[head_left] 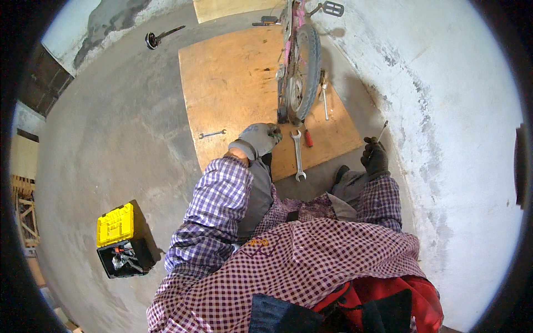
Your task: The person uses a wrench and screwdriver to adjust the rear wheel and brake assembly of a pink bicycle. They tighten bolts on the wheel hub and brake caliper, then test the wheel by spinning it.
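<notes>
My left hand, in a grey glove, is closed just below the lower end of an upright pink bicycle; what it holds, if anything, is hidden. At the right, my dark-gloved right hand grips a slim screwdriver, its metal shaft pointing up. Between my hands a large open-end wrench lies on the plywood board, beside a red-handled screwdriver. A smaller wrench lies left of my left hand. Another long metal tool rests right of the wheel.
An open black-and-yellow toolbox with tools stands on the concrete floor at lower left. A loose dark part with a shaft lies at upper left. A pale wall runs close along the right. Another wooden panel is at the top.
</notes>
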### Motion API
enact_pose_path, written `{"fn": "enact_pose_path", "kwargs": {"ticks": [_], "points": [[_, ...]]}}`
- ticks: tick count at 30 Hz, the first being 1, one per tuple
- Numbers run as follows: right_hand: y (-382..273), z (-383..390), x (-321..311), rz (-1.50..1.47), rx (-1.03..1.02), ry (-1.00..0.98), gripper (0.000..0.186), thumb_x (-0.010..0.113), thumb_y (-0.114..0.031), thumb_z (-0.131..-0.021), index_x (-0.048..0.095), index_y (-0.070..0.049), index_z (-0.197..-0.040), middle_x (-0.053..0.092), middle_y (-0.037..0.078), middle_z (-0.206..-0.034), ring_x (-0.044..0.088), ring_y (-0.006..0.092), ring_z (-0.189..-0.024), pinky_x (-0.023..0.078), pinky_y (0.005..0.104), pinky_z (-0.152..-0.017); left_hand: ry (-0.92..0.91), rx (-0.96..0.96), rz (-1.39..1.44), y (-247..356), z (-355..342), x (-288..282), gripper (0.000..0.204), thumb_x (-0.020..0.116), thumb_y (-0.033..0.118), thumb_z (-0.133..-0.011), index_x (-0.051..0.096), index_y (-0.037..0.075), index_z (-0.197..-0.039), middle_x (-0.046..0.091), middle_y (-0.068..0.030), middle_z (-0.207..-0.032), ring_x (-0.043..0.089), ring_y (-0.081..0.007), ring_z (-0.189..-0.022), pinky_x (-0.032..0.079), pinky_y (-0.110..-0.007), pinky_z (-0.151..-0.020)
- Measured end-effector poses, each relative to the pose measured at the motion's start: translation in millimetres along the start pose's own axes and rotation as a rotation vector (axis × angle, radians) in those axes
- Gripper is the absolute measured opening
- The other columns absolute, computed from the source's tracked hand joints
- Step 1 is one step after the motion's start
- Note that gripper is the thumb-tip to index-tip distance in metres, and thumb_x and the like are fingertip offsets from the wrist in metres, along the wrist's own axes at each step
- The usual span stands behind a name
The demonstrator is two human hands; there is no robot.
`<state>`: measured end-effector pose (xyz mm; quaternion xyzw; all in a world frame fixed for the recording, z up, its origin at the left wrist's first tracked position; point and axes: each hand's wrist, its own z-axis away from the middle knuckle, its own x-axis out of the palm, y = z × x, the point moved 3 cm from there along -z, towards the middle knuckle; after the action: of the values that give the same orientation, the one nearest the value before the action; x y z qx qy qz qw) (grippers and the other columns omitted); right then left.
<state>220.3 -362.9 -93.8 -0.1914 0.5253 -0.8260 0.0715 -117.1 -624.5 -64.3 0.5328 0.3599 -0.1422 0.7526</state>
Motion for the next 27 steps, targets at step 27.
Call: {"fn": "enact_pose_path", "kwargs": {"ticks": [27], "points": [[-7.7, -353.9, 327.5, 0.551, -0.56, 0.155, 0.045, 0.092, -0.028, -0.077, 0.061, -0.001, -0.096, 0.066, 0.005, -0.088, 0.061, 0.0142, -0.081, 0.051, 0.0326, -0.071, 0.229, -0.085, 0.156, -203.4, -509.0, -6.6, 0.107, 0.087, 0.027, -0.08, 0.023, 0.007, -0.164, 0.044, -0.0219, -0.158, 0.05, -0.0379, -0.141, 0.046, -0.043, -0.114]]}}
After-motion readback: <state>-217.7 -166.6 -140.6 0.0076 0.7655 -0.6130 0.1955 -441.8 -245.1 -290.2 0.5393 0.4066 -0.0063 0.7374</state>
